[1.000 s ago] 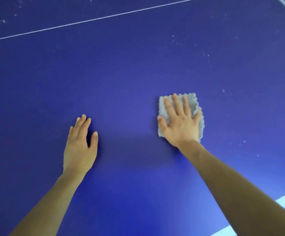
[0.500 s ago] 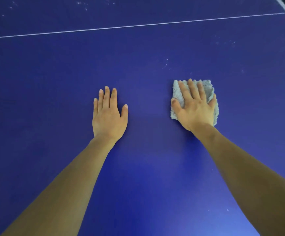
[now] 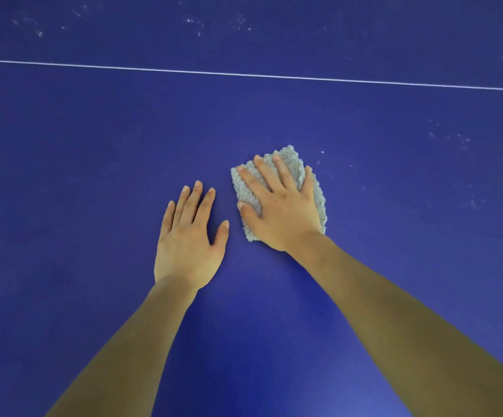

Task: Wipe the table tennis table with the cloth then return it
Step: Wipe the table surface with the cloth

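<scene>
The blue table tennis table [image 3: 379,251] fills the view. A folded grey fluffy cloth [image 3: 297,167] lies flat on it just right of centre. My right hand [image 3: 283,206] presses down on the cloth with straight, spread fingers and covers most of it. My left hand [image 3: 188,239] lies flat on the bare table surface just left of the cloth, fingers straight, not touching the cloth.
A thin white line [image 3: 244,74] runs across the table beyond my hands. Pale dust specks [image 3: 448,136] dot the surface to the right of the cloth, and more specks [image 3: 196,25] lie past the line.
Both hands now lie closer together. The cloth has turned a little, one corner pointing away from me. The white line now slopes down to the right.
</scene>
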